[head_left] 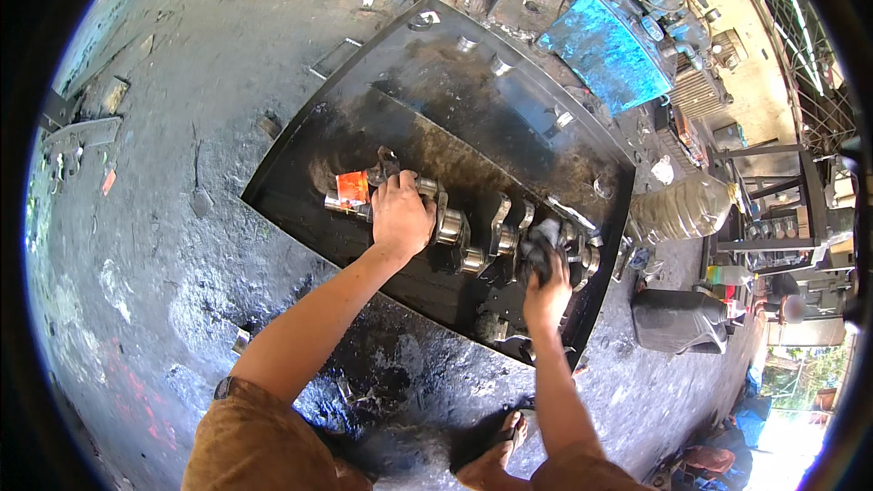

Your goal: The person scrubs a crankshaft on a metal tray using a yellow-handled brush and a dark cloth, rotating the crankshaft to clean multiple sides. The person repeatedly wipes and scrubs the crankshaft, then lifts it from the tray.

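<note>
A metal crankshaft (449,226) lies lengthwise in a large, dark, oily metal tray (300,215). My left hand (401,212) grips it towards its left end, fingers curled over the shaft. Right by those fingers is a small orange object (352,188), perhaps a cup, resting at the shaft's end. Bunched in my right hand (548,295) is a dark, grimy rag (544,250), pressed against the crankshaft's right part. The fingertips of that hand are partly hidden by the rag.
Several small metal parts, one a shiny cylinder (500,65), lie inside the tray. To its right stand a cloudy plastic bottle (687,207) and a dark jerrycan (677,320). A blue machine (607,50) is at the back right. My sandalled foot (496,455) is near the tray's front.
</note>
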Demonstrator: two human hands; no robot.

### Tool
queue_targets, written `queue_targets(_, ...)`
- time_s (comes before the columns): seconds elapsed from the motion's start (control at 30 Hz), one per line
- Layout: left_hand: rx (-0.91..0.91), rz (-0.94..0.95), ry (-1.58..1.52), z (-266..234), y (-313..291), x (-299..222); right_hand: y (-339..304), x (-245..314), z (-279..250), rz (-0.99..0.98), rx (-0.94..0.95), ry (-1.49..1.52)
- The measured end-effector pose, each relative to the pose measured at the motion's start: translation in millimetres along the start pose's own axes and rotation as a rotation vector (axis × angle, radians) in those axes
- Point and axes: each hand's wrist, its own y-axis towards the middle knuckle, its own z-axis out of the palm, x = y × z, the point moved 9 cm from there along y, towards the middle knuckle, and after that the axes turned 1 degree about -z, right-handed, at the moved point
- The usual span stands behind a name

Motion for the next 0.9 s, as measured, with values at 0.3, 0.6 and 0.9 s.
queue_targets(0.3,0.035,-0.037,0.075,-1,0,-2,113,-29,83,-0.085,0.802,-0.296)
queue_targets(0.6,-0.021,-0.020,0.074,-5,0,-3,99,-20,94,-0.073,0.929,-0.441)
queue_targets(0.9,-0.009,-0.011,0.074,-5,0,-5,96,-5,87,-0.391,1.090,-0.412)
